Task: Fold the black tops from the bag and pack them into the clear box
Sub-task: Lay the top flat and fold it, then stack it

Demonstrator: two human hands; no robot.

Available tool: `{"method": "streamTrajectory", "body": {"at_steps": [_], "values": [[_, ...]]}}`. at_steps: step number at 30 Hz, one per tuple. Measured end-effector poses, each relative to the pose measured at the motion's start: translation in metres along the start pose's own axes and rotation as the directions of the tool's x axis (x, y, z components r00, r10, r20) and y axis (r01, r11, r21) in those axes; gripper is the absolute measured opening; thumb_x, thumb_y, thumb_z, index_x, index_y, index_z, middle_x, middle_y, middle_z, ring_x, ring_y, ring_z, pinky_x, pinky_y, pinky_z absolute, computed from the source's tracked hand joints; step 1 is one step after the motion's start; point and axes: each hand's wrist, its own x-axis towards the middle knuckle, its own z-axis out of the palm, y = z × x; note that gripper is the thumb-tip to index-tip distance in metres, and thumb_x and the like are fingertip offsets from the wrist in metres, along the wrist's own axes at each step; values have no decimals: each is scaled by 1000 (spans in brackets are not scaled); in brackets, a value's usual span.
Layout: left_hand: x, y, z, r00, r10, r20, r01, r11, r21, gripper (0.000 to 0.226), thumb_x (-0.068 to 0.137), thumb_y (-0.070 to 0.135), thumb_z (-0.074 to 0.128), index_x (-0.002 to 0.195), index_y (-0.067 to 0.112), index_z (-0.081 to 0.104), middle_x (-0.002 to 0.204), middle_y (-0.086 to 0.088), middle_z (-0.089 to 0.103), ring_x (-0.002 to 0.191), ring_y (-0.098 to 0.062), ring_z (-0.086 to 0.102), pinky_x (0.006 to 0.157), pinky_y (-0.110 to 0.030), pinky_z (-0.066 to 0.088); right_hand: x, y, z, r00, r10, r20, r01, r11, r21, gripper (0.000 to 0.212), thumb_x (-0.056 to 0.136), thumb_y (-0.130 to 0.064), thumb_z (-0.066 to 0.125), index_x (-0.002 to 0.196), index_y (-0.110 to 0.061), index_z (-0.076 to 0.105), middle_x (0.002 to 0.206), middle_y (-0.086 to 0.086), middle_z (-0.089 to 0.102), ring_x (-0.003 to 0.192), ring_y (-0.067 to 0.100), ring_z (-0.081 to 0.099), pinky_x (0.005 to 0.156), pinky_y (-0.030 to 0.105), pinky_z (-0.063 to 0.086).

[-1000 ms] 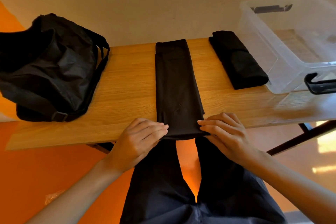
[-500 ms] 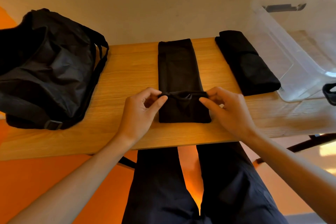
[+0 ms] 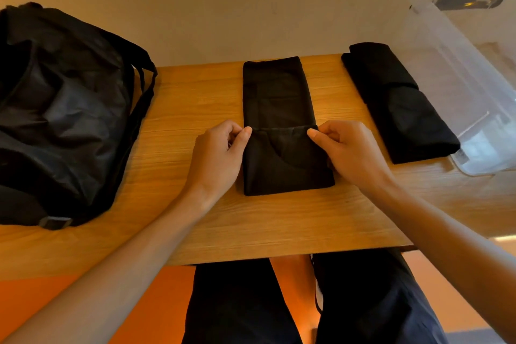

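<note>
Head view: mid-surface (image 3: 178, 109), left grip (image 3: 215, 159) and right grip (image 3: 349, 153) each pinch a corner of the top (image 3: 276, 92), near end doubled over. Folding step, I'd say; next calls for another even fold away, then into the box (image 3: 446, 50)

The single head-worn wide-angle view looks forward and steeply down from close above the tabletop's (image 3: 279, 220) near edge, toward the wall.
</note>
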Motion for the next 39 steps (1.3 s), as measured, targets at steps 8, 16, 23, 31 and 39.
{"method": "streamTrajectory", "body": {"at_steps": [8, 16, 23, 31, 39], "values": [[18, -2, 5, 999, -4, -31, 8, 992, 127, 28, 105, 33, 55, 87, 16, 68, 66, 6, 61, 62, -9, 58, 56, -30, 44, 16, 2, 2, 999, 43, -31, -45, 996, -80, 20, 99, -37, 64, 88, -22, 72, 76, -4, 72, 72, 5, 69, 66, 27, 59], [28, -2, 11, 999, 40, -27, -32, 962, 271, 27, 105, 33, 56, 84, 17, 64, 62, 11, 55, 57, -7, 54, 52, -28, 41, 22, 2, 3, 996, 36, -81, -52, 979, -195, 21, 97, -39, 66, 87, -21, 70, 72, -4, 69, 70, 10, 66, 66, 29, 58], [33, 0, 12, 999, 32, -25, -22, 943, 333, 29, 106, 34, 53, 82, 19, 60, 61, 11, 52, 55, -6, 51, 49, -23, 29, 26, 3, 0, 996, 28, -85, -49, 967, -250, 23, 99, -39, 64, 83, -23, 67, 64, -5, 65, 62, 9, 63, 63, 34, 58], [34, 0, 14, 999, 32, -30, -19, 929, 368, 26, 104, 39, 54, 89, 20, 62, 72, 9, 60, 65, -8, 58, 52, -25, 39, 28, 6, 5, 996, 20, -90, -50, 938, -342, 22, 97, -46, 63, 87, -26, 64, 67, -9, 64, 66, 6, 62, 65, 32, 57], [-17, 21, 16, 958, 177, 225, -274, 799, 536, 62, 107, 51, 29, 156, 15, 37, 166, -6, 25, 153, -23, 22, 121, -38, 26, -15, -9, 13, 899, -434, -54, 334, 761, -556, 43, 107, -39, 41, 132, -11, 61, 135, 7, 60, 125, 21, 53, 97, 35, 46]]}}
